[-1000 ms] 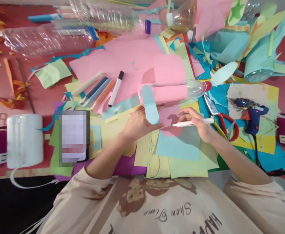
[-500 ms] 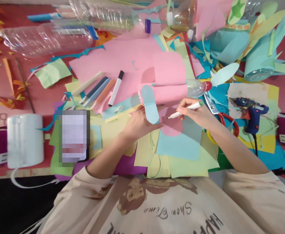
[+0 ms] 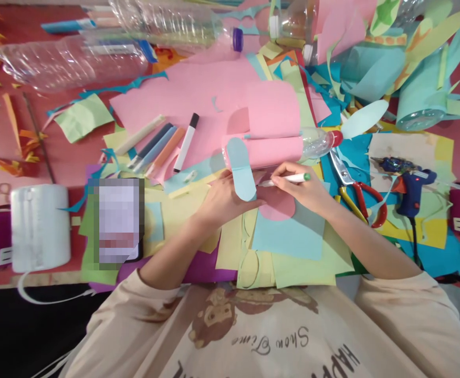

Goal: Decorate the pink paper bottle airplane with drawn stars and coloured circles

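My right hand [image 3: 301, 186] is closed round a white marker [image 3: 296, 179] with a green end. Its tip points left, beside the edge of a light blue paper strip with rounded ends [image 3: 242, 167]. Under the marker is a rounded pink paper piece [image 3: 279, 205], partly covered by my right hand. My left hand [image 3: 224, 198] lies flat on the papers with its thumb stretched toward the pink piece; the blue strip hides some of its fingers. Just beyond both hands lies a plastic bottle [image 3: 274, 151] wrapped in pink paper, with a red cap to the right.
Scissors [image 3: 358, 197] and a blue glue gun [image 3: 413, 191] lie to the right. Several markers [image 3: 167, 147] are on the left, near a phone [image 3: 119, 220] and a white box with a cable [image 3: 40, 228]. Clear bottles [image 3: 76, 60] and paper scraps lie at the back.
My right hand has moved left with the marker, whose tip is now close to the blue strip. More of the scissors shows. My left hand has stayed in place.
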The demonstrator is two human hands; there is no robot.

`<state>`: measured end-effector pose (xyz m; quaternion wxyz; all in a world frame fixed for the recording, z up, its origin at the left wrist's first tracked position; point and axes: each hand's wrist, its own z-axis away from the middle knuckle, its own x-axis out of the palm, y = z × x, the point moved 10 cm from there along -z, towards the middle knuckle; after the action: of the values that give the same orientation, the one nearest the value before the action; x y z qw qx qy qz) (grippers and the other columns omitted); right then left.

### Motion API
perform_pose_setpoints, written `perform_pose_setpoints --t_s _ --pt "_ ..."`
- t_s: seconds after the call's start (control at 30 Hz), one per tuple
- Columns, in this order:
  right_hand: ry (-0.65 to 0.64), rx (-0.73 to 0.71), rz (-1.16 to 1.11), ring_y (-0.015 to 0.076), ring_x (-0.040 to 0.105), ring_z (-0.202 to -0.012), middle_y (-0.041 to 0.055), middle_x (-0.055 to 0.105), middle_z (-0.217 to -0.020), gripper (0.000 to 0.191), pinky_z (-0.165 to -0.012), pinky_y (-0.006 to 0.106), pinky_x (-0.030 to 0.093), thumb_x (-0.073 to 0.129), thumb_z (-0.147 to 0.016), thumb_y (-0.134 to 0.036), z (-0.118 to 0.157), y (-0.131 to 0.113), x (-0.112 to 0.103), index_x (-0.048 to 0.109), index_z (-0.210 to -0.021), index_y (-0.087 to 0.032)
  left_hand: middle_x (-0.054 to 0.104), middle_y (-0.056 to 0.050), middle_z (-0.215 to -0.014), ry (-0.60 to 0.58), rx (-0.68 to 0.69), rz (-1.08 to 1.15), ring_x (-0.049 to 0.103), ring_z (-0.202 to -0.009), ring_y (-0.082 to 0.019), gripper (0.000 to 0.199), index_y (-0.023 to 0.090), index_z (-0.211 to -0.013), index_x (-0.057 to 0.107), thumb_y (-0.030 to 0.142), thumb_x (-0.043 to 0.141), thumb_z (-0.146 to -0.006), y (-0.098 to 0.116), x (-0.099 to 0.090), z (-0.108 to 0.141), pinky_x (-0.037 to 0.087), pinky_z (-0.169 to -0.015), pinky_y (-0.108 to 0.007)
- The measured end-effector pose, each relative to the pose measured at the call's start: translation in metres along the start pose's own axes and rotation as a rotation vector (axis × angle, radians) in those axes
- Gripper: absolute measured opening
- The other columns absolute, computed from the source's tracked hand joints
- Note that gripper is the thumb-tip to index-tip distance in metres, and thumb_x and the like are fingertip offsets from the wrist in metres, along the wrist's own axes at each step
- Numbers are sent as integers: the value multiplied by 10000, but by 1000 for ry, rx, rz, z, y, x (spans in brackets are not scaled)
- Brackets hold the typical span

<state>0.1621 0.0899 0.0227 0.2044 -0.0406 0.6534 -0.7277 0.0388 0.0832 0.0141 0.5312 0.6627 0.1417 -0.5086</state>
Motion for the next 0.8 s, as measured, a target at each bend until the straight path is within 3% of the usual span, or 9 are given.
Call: perform_pose_setpoints --t_s 0.5,0.8 --pt "-46 -55 160 101 454 -603 -16 601 -700 157 -560 248 308 606 -841 -303 3 -11 6 579 -749 -179 711 -29 -1122 44 68 4 651 -1054 -233 518 221 -1247 576 279 715 -751 8 -4 1 456 -1003 -388" --pt "-40 -36 236 93 453 -601 -22 590 -670 127 -558 249 310 594 -823 -238 3 -18 -3 578 -717 -169 718 -10 -1097 66 90 -6 661 -991 -233 517 254 -1242 590 338 732 -752 9 -6 1 470 -969 -389"
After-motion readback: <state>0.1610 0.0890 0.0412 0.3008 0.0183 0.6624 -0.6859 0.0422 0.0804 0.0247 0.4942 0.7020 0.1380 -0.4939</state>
